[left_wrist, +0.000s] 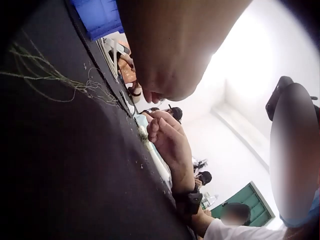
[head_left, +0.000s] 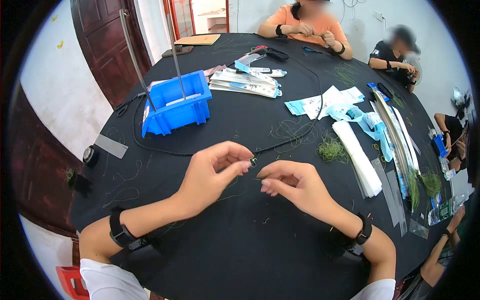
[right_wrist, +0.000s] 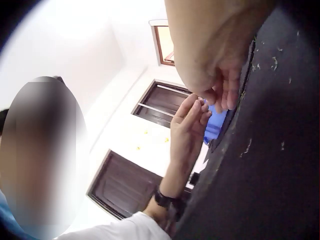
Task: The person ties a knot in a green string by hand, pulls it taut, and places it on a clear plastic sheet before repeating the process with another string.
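Note:
In the head view my left hand [head_left: 212,172] pinches a small, pale, looped bit of green line [head_left: 253,161] between thumb and fingertips, above the black table. Facing it, my right hand [head_left: 300,187] holds a thin green thread [head_left: 257,179] between thumb and index finger. The fingertips of both hands are close together but apart. A thin strand trails below them over the tabletop. In the left wrist view the right hand [left_wrist: 172,142] shows with curled fingers; in the right wrist view the left hand [right_wrist: 187,127] shows its thumb against its fingers.
A blue bin [head_left: 177,107] with two upright rods stands at the back left. A black cord [head_left: 165,150] crosses behind my hands. To the right lie a tangle of green thread [head_left: 332,149], a white sleeve bundle [head_left: 357,160] and long strips [head_left: 395,140]. Other people sit around the table.

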Demonstrator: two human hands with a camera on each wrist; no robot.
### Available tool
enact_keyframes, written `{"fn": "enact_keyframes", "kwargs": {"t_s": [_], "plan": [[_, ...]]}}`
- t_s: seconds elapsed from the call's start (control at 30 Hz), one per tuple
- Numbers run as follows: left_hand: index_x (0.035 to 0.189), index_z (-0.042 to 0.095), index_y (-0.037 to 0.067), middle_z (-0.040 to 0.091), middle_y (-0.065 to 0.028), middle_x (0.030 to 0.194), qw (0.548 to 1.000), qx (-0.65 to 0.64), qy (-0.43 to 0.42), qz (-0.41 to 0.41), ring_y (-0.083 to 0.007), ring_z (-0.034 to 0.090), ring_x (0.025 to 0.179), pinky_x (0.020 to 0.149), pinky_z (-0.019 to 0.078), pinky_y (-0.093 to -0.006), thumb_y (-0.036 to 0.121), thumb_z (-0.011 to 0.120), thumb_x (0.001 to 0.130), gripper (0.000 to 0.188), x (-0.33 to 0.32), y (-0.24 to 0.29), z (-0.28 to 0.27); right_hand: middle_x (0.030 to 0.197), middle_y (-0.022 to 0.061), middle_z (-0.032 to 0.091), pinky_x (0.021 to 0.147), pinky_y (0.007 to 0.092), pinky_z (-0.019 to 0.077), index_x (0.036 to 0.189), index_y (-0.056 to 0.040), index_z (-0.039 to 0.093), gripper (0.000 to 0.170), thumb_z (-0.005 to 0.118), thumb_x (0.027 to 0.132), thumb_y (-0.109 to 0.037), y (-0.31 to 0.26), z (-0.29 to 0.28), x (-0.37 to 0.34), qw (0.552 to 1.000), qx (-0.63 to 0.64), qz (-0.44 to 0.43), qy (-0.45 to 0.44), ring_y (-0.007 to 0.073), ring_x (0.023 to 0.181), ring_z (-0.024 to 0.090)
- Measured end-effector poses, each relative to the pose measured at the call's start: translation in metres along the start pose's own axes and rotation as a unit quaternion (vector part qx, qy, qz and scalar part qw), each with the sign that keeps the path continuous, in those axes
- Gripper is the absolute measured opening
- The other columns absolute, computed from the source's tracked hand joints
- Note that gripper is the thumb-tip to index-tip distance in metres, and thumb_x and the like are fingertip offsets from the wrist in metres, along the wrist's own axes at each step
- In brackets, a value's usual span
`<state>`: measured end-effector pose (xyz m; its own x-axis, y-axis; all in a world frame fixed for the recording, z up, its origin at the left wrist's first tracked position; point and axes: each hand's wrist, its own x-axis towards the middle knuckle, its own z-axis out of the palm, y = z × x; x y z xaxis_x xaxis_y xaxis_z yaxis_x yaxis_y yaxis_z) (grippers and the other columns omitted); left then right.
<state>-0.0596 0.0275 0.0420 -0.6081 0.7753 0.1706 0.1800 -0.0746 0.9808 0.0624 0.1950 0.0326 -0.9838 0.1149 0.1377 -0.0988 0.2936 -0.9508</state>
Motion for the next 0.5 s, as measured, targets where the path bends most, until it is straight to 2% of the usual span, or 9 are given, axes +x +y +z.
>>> {"fn": "enact_keyframes", "kwargs": {"t_s": [0.1, 0.23, 0.33, 0.37, 0.47, 0.5], "plan": [[0.095, 0.063, -0.002, 0.065, -0.0074, 0.089, 0.975, 0.148, -0.012, 0.165, -0.0164, 0.063, 0.082, 0.073, 0.0511, -0.0279, -0.003, 0.062, 0.082, 0.013, -0.009, -0.001, 0.004, 0.087, 0.0077, 0.067, 0.068, 0.0244, 0.0531, 0.101, 0.0016, 0.063, 0.017, 0.059, 0.09, -0.01, -0.003, -0.001, -0.004, 0.987, 0.128, 0.081, -0.047, 0.0113, 0.076, 0.064], [0.095, 0.064, 0.001, 0.064, -0.0098, 0.087, 0.919, 0.218, -0.032, 0.328, -0.0255, 0.063, 0.079, 0.068, 0.0507, -0.0315, -0.008, 0.065, 0.074, 0.023, -0.011, -0.008, 0.006, 0.086, 0.0075, 0.066, 0.069, 0.0248, 0.0532, 0.104, 0.0015, 0.063, 0.019, 0.058, 0.091, -0.012, 0.0, -0.001, -0.009, 0.959, 0.242, 0.124, -0.077, 0.0116, 0.077, 0.064], [0.095, 0.065, 0.001, 0.063, -0.0091, 0.086, 0.894, 0.222, -0.058, 0.385, -0.0248, 0.063, 0.078, 0.067, 0.0511, -0.0326, -0.009, 0.064, 0.071, 0.026, -0.011, -0.015, 0.007, 0.086, 0.0069, 0.065, 0.068, 0.0248, 0.0531, 0.103, 0.0013, 0.063, 0.019, 0.059, 0.091, -0.013, 0.002, -0.001, -0.013, 0.938, 0.297, 0.152, -0.089, 0.0111, 0.077, 0.063], [0.09, 0.065, -0.001, 0.066, -0.0119, 0.087, 0.884, 0.233, -0.07, 0.4, -0.0251, 0.064, 0.079, 0.069, 0.0511, -0.0333, -0.009, 0.064, 0.072, 0.02, -0.011, -0.014, 0.006, 0.086, 0.0067, 0.065, 0.068, 0.0248, 0.0531, 0.102, 0.0013, 0.063, 0.019, 0.059, 0.091, -0.014, 0.002, -0.001, -0.014, 0.933, 0.31, 0.161, -0.092, 0.011, 0.077, 0.063], [0.091, 0.064, -0.002, 0.065, -0.0125, 0.089, 0.859, 0.259, -0.075, 0.436, -0.0255, 0.064, 0.08, 0.07, 0.051, -0.0325, -0.007, 0.065, 0.073, 0.019, -0.01, -0.014, 0.009, 0.086, 0.0054, 0.064, 0.067, 0.0241, 0.0524, 0.098, 0.0006, 0.063, 0.016, 0.058, 0.091, -0.012, 0.003, -0.001, -0.017, 0.943, 0.296, 0.134, -0.077, 0.0102, 0.075, 0.062], [0.092, 0.065, -0.001, 0.065, -0.0118, 0.088, 0.886, 0.243, -0.06, 0.391, -0.0249, 0.064, 0.079, 0.069, 0.0509, -0.0317, -0.004, 0.066, 0.074, 0.018, -0.011, -0.013, 0.011, 0.085, 0.0053, 0.064, 0.066, 0.024, 0.0519, 0.097, 0.0002, 0.064, 0.014, 0.059, 0.09, -0.011, 0.002, 0.0, -0.019, 0.965, 0.236, 0.102, -0.05, 0.0106, 0.074, 0.062]]}}
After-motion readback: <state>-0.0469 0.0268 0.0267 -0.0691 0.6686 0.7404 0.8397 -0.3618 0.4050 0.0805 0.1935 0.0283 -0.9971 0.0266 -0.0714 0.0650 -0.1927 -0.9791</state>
